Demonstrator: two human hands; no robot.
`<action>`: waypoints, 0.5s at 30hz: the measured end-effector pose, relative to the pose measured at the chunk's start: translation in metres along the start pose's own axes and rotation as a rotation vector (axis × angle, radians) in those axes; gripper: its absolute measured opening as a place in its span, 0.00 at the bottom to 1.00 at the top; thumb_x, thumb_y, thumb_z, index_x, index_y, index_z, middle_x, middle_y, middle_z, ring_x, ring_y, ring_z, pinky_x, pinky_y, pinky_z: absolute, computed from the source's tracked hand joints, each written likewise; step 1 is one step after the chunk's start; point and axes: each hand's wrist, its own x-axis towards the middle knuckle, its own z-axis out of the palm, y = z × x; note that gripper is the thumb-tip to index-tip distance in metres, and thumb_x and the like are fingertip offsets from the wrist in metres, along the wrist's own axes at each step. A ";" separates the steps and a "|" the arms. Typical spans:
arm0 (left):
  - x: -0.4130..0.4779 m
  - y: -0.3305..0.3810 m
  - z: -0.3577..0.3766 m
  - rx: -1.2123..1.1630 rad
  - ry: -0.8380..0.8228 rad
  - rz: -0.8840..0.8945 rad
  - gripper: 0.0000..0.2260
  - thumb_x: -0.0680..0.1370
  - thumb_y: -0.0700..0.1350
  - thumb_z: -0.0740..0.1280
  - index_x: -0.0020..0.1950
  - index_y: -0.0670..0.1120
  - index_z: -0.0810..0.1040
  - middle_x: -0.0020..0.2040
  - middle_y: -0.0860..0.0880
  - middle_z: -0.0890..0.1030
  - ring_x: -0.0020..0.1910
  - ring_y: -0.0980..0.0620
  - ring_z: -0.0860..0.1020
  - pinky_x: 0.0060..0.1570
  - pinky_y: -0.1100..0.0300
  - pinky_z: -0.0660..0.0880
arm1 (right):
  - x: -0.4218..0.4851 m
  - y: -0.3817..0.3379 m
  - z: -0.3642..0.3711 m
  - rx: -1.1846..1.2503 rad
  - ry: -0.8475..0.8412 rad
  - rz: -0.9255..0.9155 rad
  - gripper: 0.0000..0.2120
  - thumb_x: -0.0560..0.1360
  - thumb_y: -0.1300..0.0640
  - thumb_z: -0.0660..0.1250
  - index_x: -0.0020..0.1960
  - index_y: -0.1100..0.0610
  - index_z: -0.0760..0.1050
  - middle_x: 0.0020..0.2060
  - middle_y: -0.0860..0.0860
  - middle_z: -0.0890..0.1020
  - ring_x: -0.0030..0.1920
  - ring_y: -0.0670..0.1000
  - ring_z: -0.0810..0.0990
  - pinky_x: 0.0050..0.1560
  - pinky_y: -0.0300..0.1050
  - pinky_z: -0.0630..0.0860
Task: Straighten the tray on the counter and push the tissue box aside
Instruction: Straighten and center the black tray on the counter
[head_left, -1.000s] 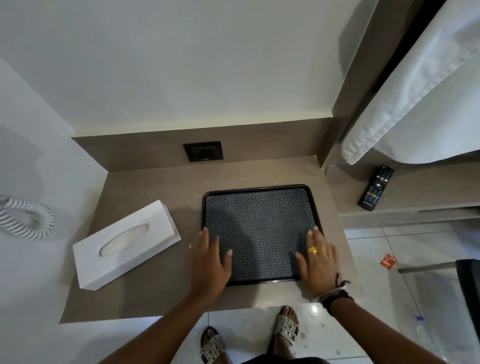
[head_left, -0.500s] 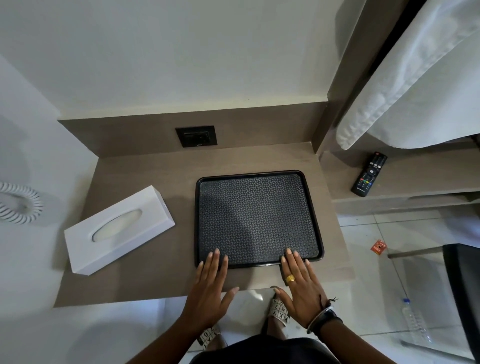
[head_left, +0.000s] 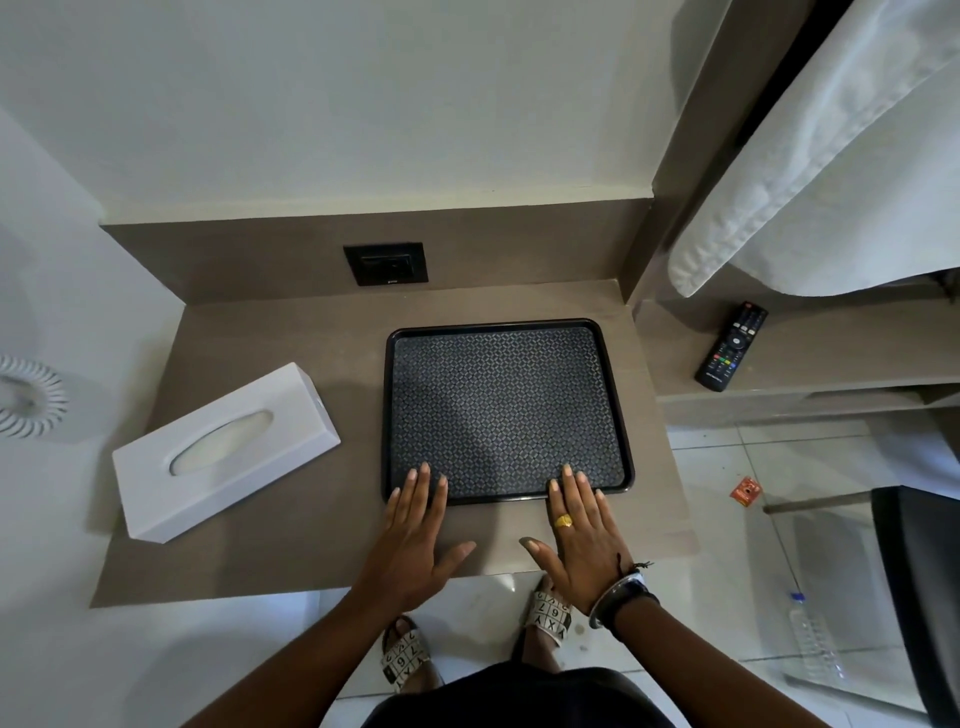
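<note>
- The counter (head_left: 249, 561) filled mid-frame.
- The tray (head_left: 506, 410) sat centre, seemingly squared already.
- The tissue box (head_left: 223, 449), centre-left, lay askew, apparently unpushed.
- The left hand (head_left: 410, 545) and right hand (head_left: 582, 540) lay flat, fingers spread, tips on the tray's near rim, gripping nothing.

Gold ring (head_left: 563, 521), dark wristbands (head_left: 621, 597), lettered sandals (head_left: 551, 616)

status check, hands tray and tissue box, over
Left hand and right hand flat and open, fingertips on near rim of tray. Tissue box angled left of tray, untouched. Nothing between them.
</note>
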 end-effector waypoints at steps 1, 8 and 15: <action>0.004 -0.001 -0.002 0.005 0.002 0.004 0.40 0.77 0.69 0.52 0.81 0.45 0.47 0.81 0.42 0.41 0.80 0.44 0.39 0.76 0.53 0.33 | 0.004 0.000 -0.001 0.005 0.002 0.004 0.39 0.77 0.33 0.51 0.76 0.60 0.57 0.77 0.58 0.55 0.77 0.58 0.52 0.74 0.54 0.50; 0.037 -0.008 -0.017 0.020 -0.022 -0.009 0.43 0.75 0.72 0.50 0.80 0.45 0.48 0.80 0.42 0.41 0.80 0.42 0.41 0.75 0.52 0.34 | 0.035 0.001 -0.005 0.023 0.049 0.025 0.40 0.76 0.31 0.50 0.77 0.58 0.55 0.78 0.56 0.53 0.78 0.55 0.48 0.76 0.52 0.46; 0.060 -0.012 -0.024 0.045 -0.001 -0.028 0.44 0.74 0.73 0.49 0.80 0.47 0.46 0.80 0.43 0.40 0.80 0.44 0.39 0.75 0.53 0.34 | 0.065 0.007 -0.012 0.005 0.061 0.015 0.40 0.76 0.30 0.46 0.78 0.57 0.51 0.78 0.54 0.48 0.78 0.53 0.42 0.77 0.53 0.45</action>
